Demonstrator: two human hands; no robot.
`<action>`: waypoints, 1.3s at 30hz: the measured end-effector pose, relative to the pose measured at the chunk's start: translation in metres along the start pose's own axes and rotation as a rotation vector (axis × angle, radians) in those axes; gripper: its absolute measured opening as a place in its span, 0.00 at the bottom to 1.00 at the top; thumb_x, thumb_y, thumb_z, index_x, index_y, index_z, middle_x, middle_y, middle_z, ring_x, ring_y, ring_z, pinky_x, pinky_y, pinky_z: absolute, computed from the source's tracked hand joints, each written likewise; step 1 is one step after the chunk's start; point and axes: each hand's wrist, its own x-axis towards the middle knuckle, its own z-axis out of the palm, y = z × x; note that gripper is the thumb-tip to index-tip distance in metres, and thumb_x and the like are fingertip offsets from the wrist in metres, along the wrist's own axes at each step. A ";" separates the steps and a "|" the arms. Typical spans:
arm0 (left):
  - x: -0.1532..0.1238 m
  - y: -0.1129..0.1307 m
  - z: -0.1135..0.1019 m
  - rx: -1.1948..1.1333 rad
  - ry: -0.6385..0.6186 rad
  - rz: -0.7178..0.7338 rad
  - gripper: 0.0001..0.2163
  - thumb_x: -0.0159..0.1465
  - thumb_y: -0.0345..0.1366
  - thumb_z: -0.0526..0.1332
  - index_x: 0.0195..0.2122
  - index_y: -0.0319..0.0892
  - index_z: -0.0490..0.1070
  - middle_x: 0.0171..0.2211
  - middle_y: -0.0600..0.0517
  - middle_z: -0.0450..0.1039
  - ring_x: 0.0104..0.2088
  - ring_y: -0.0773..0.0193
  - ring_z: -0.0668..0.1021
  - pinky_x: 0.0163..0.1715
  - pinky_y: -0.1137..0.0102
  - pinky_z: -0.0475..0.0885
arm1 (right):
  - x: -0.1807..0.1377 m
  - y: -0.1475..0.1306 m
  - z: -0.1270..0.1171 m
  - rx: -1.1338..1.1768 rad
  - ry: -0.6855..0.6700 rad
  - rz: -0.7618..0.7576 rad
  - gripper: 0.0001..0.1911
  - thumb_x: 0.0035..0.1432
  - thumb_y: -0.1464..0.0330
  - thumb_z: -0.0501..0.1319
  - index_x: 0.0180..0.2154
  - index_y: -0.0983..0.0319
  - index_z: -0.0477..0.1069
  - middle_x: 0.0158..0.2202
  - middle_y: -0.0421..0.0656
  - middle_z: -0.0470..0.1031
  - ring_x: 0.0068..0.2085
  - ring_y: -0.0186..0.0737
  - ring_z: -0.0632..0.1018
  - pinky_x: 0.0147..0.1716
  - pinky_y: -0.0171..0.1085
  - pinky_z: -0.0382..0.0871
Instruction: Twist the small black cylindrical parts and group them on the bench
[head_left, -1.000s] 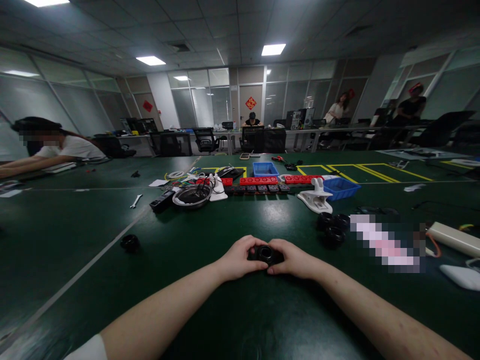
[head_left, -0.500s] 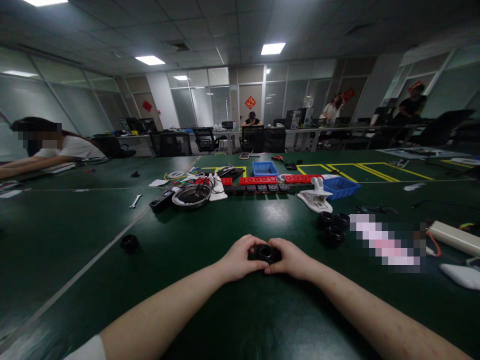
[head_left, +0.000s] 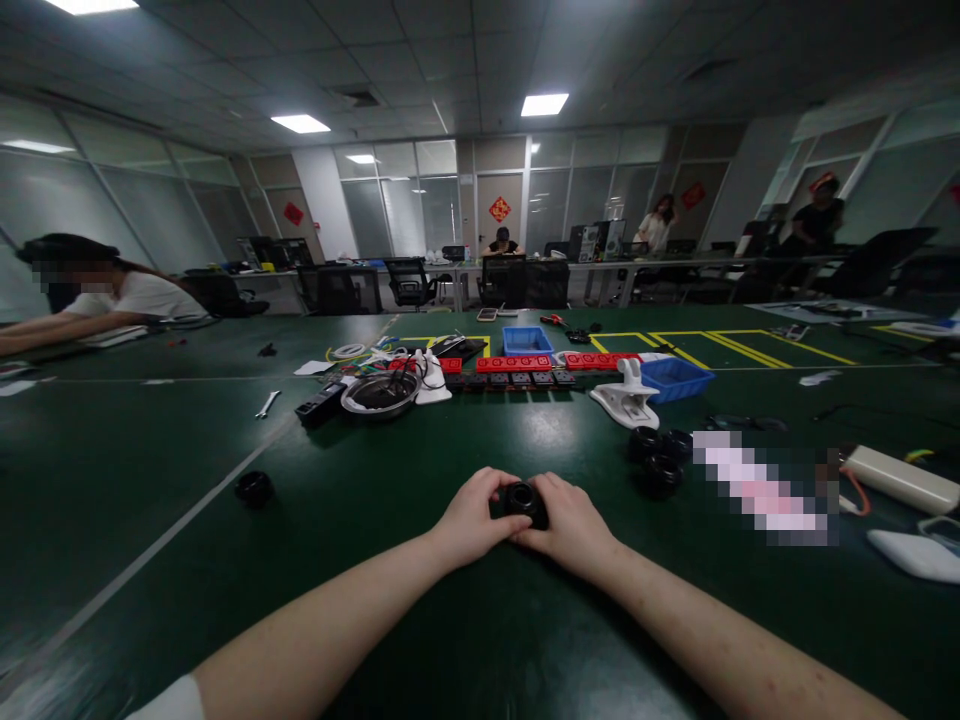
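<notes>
A small black round part [head_left: 519, 497] rests on the green table [head_left: 465, 620] between my two hands. My left hand [head_left: 472, 518] is closed on its left side, fingers curled over the top. My right hand [head_left: 568, 520] grips its right side the same way. Only the part's dark ring-shaped top shows between my fingers. Three similar black round parts [head_left: 658, 455] sit in a cluster to the right, a short way past my right hand. Another black round part [head_left: 254, 488] lies alone far to the left.
Farther back lie a metal bowl [head_left: 379, 393], red and black power strips [head_left: 514, 364], two blue bins [head_left: 673, 379], a white clamp [head_left: 627, 398] and a wrench [head_left: 266, 403]. A white box [head_left: 900, 478] lies at right. A person leans on the table at far left; others sit at desks behind.
Both hands stay closed on the black part. They have shifted slightly left and away, and the view has swung a little to the right.
</notes>
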 end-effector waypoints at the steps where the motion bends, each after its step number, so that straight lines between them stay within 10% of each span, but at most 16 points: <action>1: 0.001 -0.001 -0.001 -0.007 -0.023 0.013 0.16 0.49 0.33 0.65 0.39 0.42 0.67 0.34 0.53 0.64 0.33 0.64 0.68 0.33 0.71 0.64 | 0.000 0.003 -0.001 0.052 -0.017 -0.044 0.20 0.41 0.59 0.63 0.36 0.62 0.65 0.35 0.45 0.67 0.36 0.43 0.69 0.33 0.37 0.60; 12: 0.004 -0.006 -0.008 -0.091 -0.195 0.091 0.17 0.51 0.35 0.64 0.43 0.43 0.66 0.36 0.52 0.64 0.34 0.65 0.68 0.30 0.74 0.64 | 0.010 0.025 -0.011 0.364 -0.259 -0.169 0.16 0.41 0.66 0.64 0.36 0.63 0.69 0.33 0.41 0.69 0.34 0.39 0.69 0.31 0.34 0.61; 39: -0.003 0.001 0.008 -0.003 0.011 -0.025 0.16 0.48 0.33 0.65 0.39 0.42 0.66 0.34 0.52 0.64 0.33 0.64 0.68 0.32 0.71 0.64 | 0.006 0.015 0.002 0.163 -0.074 0.027 0.16 0.36 0.61 0.65 0.26 0.63 0.63 0.26 0.39 0.66 0.27 0.35 0.67 0.23 0.31 0.54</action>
